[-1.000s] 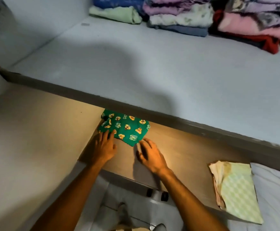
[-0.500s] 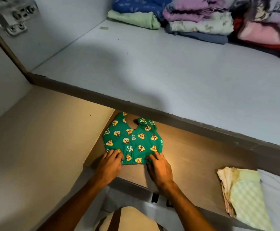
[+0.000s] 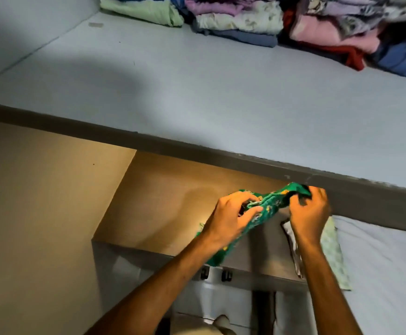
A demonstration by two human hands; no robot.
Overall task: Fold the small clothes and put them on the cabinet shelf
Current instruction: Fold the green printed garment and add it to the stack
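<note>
Green garment (image 3: 270, 205) with yellow cartoon prints; pale green checked cloth (image 3: 333, 252).

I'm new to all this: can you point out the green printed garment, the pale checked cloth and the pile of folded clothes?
green printed garment (image 3: 270, 205): head view, stretch between the hands.
pale checked cloth (image 3: 334, 259): head view, its right part.
pile of folded clothes (image 3: 240, 20): head view, white piece mid-pile.

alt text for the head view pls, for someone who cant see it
Both hands, left hand and right hand, grip a green printed garment lifted above a wooden shelf. Folded clothes are stacked at the back of the grey shelf above.
</note>
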